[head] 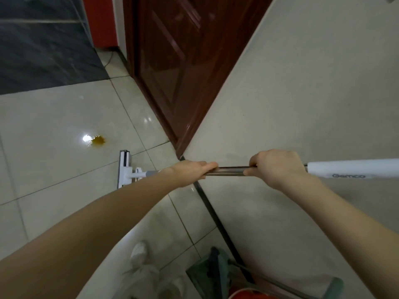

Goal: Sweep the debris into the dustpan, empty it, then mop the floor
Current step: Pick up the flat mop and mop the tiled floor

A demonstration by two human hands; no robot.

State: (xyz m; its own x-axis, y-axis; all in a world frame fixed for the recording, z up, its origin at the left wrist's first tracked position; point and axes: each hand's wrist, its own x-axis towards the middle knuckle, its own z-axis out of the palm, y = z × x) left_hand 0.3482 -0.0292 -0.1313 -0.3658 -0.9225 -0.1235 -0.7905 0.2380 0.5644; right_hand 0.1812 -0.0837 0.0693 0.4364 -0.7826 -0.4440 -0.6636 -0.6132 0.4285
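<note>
Both hands hold a mop by its metal shaft, which runs level across the middle of the view. My left hand grips the shaft nearer the head. My right hand grips it just before the white grip sleeve. The white mop head rests on the pale floor tiles, left of the hands. A small amber puddle lies on the tiles up and left of the mop head, apart from it.
A dark red wooden door and a pale wall close off the right side. A dark grey mat lies at the top left. A green dustpan and broom stand by the wall at the bottom, next to a white shoe.
</note>
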